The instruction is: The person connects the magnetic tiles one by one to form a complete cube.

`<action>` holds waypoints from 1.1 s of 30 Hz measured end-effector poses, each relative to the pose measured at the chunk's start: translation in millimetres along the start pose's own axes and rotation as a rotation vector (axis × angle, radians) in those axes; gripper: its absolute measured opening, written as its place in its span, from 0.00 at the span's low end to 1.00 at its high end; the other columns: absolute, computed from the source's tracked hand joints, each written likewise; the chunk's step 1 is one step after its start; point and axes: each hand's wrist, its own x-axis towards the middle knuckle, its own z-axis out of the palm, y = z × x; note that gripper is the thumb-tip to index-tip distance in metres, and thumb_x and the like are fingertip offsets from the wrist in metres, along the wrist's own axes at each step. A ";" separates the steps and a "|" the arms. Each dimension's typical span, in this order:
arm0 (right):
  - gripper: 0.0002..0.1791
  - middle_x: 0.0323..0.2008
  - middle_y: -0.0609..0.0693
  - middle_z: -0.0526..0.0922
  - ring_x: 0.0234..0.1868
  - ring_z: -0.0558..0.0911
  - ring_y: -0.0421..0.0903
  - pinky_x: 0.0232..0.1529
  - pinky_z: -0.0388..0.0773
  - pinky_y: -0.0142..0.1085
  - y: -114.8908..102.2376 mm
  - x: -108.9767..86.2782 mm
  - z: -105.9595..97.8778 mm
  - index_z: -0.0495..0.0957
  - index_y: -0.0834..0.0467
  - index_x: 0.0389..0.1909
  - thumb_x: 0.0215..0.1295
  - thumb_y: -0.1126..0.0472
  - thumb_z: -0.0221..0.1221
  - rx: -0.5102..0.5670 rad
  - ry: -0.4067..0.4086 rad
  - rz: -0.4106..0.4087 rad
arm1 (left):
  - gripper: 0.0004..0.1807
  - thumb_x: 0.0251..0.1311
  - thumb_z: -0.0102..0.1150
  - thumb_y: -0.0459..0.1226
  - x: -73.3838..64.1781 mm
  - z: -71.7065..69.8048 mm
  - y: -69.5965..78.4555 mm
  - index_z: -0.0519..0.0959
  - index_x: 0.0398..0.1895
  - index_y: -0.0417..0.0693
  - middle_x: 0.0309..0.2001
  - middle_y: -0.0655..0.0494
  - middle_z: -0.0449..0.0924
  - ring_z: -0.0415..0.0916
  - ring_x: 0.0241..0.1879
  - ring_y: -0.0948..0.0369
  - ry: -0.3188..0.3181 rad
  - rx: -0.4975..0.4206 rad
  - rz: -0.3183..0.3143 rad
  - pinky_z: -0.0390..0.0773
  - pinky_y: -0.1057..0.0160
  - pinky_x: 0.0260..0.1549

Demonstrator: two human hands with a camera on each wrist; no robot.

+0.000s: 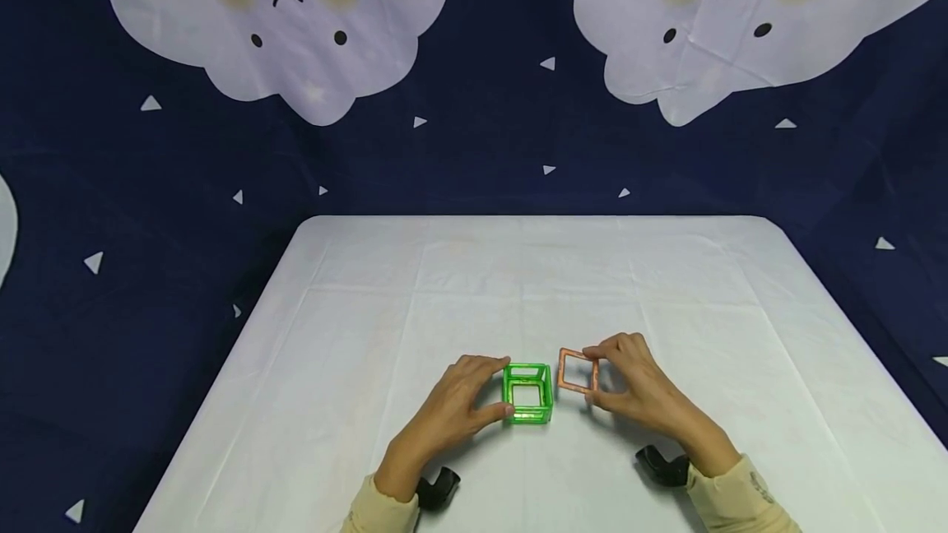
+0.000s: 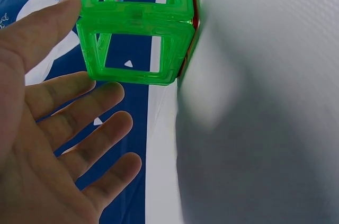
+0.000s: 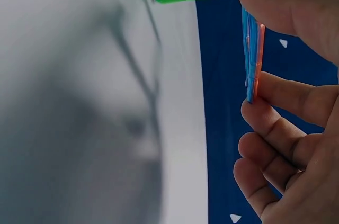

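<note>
A green cube of see-through magnetic tiles [image 1: 529,416] stands on the white table in the head view. My left hand [image 1: 449,405] pinches it from the left, thumb and index fingertip at its corners, the other fingers spread out in the left wrist view. A thin red layer [image 2: 195,1] shows along the cube's base there. Just right of the cube, my right hand [image 1: 638,389] pinches an orange square magnetic tile [image 1: 560,368] by its right side, between thumb and fingers. Edge-on in the right wrist view, a blue tile [image 3: 251,49] lies flat against the orange one.
A creased white cloth covers the table [image 1: 518,270]. Behind it hangs a dark blue backdrop [image 1: 489,146] with pale clouds and small triangles. A black wrist mount [image 1: 439,490] sits under the left wrist, another black mount [image 1: 662,467] by the right.
</note>
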 end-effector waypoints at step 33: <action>0.31 0.44 0.43 0.72 0.50 0.62 0.40 0.47 0.68 0.42 -48.1 33.1 8.5 0.76 0.52 0.52 0.43 0.53 0.73 0.065 -0.104 -0.031 | 0.35 0.52 0.64 0.53 -2.0 -1.5 -4.4 0.70 0.64 0.53 0.56 0.60 0.77 0.69 0.59 0.61 -0.011 -0.019 -0.010 0.69 0.54 0.58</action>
